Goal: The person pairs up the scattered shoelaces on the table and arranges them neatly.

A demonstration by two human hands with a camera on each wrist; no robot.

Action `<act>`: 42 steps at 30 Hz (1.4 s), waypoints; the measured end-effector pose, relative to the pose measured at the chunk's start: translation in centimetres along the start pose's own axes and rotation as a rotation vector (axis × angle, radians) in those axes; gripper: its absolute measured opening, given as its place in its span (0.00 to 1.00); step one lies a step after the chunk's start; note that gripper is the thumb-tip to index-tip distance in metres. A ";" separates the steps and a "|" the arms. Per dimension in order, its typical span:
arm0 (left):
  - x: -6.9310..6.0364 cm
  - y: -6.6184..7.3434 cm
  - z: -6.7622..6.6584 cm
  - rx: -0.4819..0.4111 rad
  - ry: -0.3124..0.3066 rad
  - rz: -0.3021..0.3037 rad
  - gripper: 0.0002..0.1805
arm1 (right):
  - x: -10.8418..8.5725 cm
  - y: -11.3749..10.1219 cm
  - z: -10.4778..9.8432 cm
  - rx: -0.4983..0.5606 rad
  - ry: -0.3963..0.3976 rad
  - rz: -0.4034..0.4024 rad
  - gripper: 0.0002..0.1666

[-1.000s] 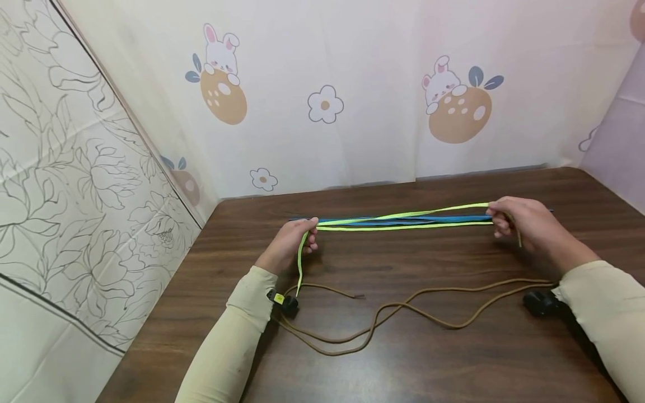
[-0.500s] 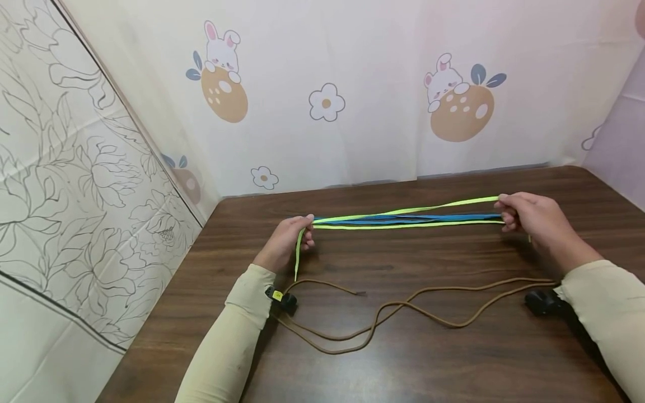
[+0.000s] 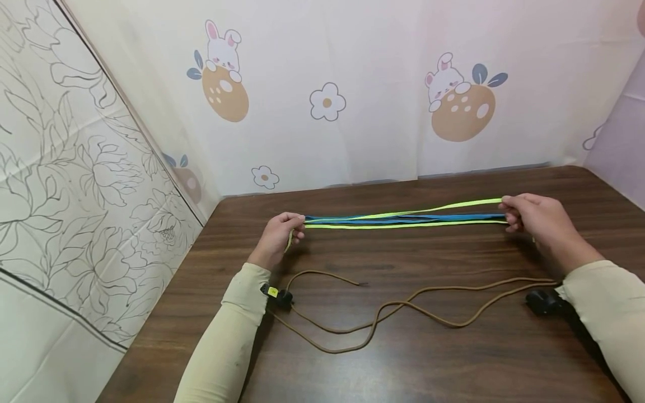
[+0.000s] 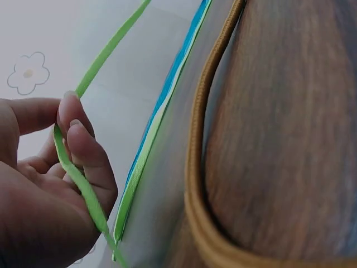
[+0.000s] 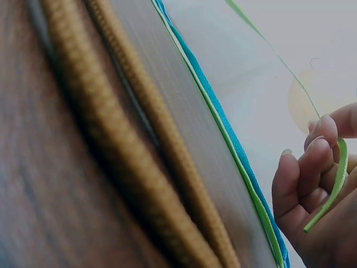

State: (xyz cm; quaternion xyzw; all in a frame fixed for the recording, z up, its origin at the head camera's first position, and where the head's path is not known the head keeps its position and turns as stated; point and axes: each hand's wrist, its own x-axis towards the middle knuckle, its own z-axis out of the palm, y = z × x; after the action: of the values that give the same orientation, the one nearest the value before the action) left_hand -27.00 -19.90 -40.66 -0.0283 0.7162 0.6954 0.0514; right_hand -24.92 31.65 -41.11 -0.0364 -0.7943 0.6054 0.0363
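Note:
A lime-green flat lace [image 3: 468, 203] is stretched left to right between both hands, above blue laces [image 3: 453, 216] and another green length [image 3: 403, 225] near the table's back. My left hand [image 3: 279, 238] pinches the green lace near its left side; in the left wrist view the green lace [image 4: 86, 190] hangs down past the palm of the left hand [image 4: 56, 178]. On the right, my right hand [image 3: 539, 224] pinches the other part between thumb and finger; in the right wrist view a short green end [image 5: 334, 192] curves over the right hand's palm [image 5: 323, 184].
Brown cord [image 3: 342, 351] lies in loose curves across the middle of the wooden table [image 3: 428, 369], with one end [image 3: 347, 280] near the left wrist. Patterned sheets [image 3: 373, 140] hang behind the table and at its left side.
Both hands have moved farther apart, the left to the left and the right to the right, with the green lace between them. The brown cord near the left wrist has shifted slightly.

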 end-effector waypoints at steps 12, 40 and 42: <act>0.3 0.1 -0.3 -0.072 0.137 0.003 0.12 | 0.1 0.0 0.0 -0.016 -0.003 0.018 0.20; 0.4 -0.6 -2.1 0.092 0.242 -0.122 0.15 | 0.1 0.1 0.0 -0.056 -0.019 0.023 0.20; 0.4 -0.6 -2.0 0.098 0.236 -0.122 0.15 | 0.0 0.1 0.0 -0.057 -0.022 0.019 0.20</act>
State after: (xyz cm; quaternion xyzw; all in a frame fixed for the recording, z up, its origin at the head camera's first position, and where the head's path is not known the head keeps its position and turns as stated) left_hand -27.39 -21.95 -41.23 -0.1510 0.7472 0.6471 0.0104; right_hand -24.95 31.70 -41.22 -0.0384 -0.8111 0.5833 0.0210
